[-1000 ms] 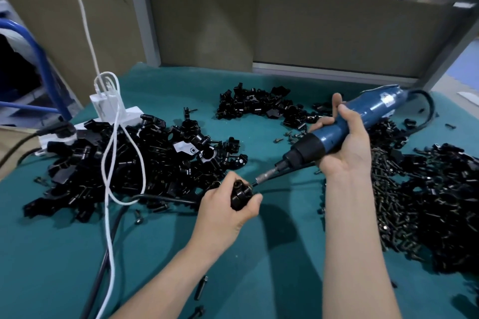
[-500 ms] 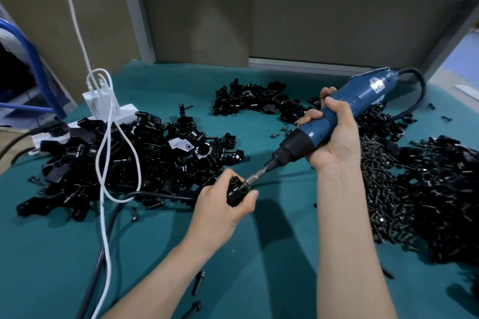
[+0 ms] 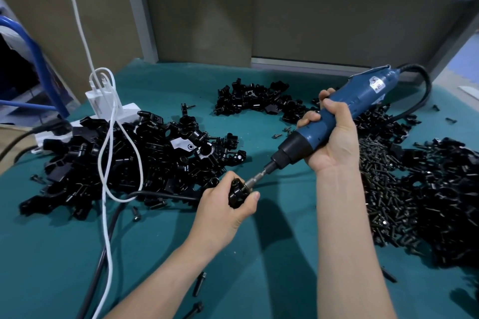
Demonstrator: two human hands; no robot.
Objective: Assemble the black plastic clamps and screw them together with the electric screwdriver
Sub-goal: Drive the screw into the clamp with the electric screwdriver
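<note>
1. Since a second ago the right hand (image 3: pixel 333 137) has tipped the electric screwdriver (image 3: pixel 363 97) steeper. Its bit (image 3: pixel 255 179) now meets the clamp (image 3: pixel 238 193) instead of stopping just short of it.
2. At the centre of the frame, the left hand (image 3: pixel 224 212) curls its fingers and thumb round the black clamp, holding it just above the green table mat (image 3: pixel 155 254).
3. Higher and to the right, the right hand is fisted round the driver's blue body.
4. The driver's long axis runs from upper right down to lower left, into the clamp's upper-right face. The clamp therefore lies down-left of the right hand, and the left hand already holds it. The screw itself is hidden behind the bit and fingers.
5. Driving seems to be the step in hand. The push should probably stay along that axis while the left hand resists twisting.
6. Loose clamps (image 3: pixel 124 163) are heaped at left under a white cable (image 3: pixel 107 189), and the screws (image 3: pixel 383 189) lie at right.
</note>
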